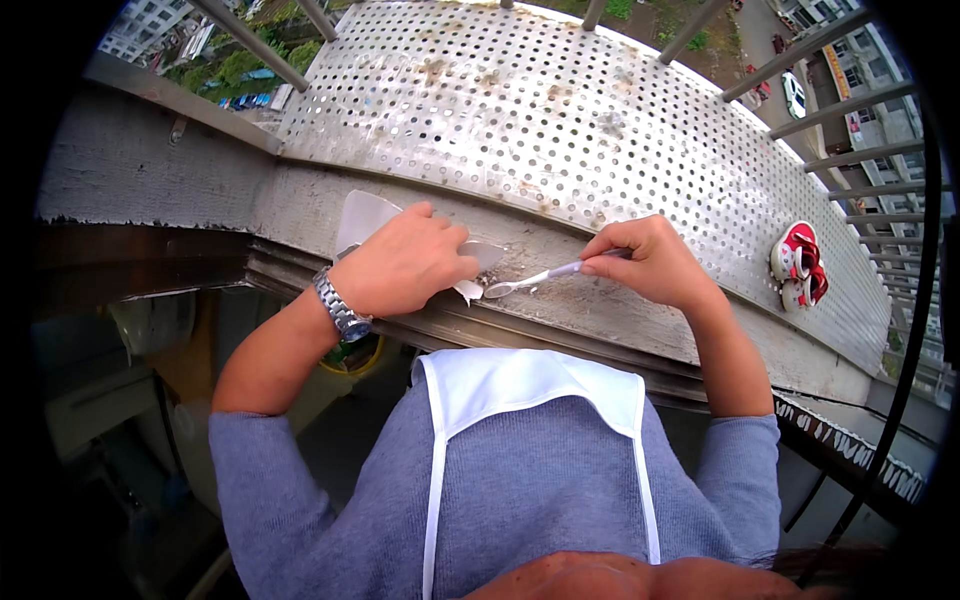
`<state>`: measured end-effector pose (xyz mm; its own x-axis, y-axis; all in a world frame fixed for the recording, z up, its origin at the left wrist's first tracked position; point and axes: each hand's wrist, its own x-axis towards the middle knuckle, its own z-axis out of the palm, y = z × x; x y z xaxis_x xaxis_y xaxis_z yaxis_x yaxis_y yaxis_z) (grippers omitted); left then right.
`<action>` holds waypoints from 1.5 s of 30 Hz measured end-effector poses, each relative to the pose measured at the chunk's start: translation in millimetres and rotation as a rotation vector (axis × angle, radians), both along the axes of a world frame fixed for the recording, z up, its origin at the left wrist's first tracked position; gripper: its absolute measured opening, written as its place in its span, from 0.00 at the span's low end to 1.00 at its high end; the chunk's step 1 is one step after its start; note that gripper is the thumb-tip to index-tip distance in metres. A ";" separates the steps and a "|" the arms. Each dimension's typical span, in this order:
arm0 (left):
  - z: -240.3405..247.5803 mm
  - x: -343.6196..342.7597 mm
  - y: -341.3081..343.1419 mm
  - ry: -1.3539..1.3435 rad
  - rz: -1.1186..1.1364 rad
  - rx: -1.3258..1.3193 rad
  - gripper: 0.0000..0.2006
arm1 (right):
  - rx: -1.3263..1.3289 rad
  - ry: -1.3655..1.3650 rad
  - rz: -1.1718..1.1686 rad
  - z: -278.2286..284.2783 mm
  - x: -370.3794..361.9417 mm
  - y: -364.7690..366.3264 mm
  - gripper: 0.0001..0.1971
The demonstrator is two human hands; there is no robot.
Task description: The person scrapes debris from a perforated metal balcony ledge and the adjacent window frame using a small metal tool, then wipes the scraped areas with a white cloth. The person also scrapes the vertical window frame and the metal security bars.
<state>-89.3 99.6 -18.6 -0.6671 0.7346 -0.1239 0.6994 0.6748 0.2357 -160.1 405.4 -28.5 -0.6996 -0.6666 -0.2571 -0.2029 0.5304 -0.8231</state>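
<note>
My right hand (650, 260) pinches the handle of a slim, pale spoon (530, 281). Its white oval bowl lies low over the ledge, next to dark crumbs of dirt (512, 272). To the left, my left hand (405, 262), with a metal watch on its wrist, closes over a thin whitish plastic sheet (366, 214). That sheet shows on both sides of the hand, and a torn-looking white corner sticks out below the fingers, close to the spoon's bowl. The fingertips of the left hand are partly hidden.
A grey sill with window tracks (560, 335) runs in front of my body. Beyond it lies a perforated metal panel (470, 110), edged by railing bars (800, 125). Red-and-white shoes (797, 265) stand on the panel at the right. A black cable (905, 370) hangs at far right.
</note>
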 end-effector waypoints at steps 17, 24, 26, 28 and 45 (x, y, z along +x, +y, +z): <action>-8.2 -0.3 -3.2 0.025 -0.018 0.109 0.03 | 0.021 0.363 0.077 34.4 4.0 15.1 0.05; -5.3 0.9 -1.6 0.049 -0.012 0.073 0.04 | 0.124 0.057 -0.004 14.8 0.0 73.6 0.06; -4.9 1.4 -1.5 0.052 -0.003 0.077 0.04 | 0.091 0.016 -0.004 1.2 -7.0 61.5 0.06; -4.8 1.6 -2.3 0.057 0.002 0.071 0.03 | 0.061 0.058 0.039 0.1 -10.9 37.4 0.06; -9.2 6.0 -0.8 0.100 0.030 0.117 0.04 | 0.093 0.234 0.046 37.7 -1.1 49.6 0.06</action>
<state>-83.4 98.8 -27.7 -0.6938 0.7196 0.0293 0.7031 0.6679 0.2439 -161.3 455.0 9.2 -0.7169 -0.6801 -0.1532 -0.4081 0.5876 -0.6987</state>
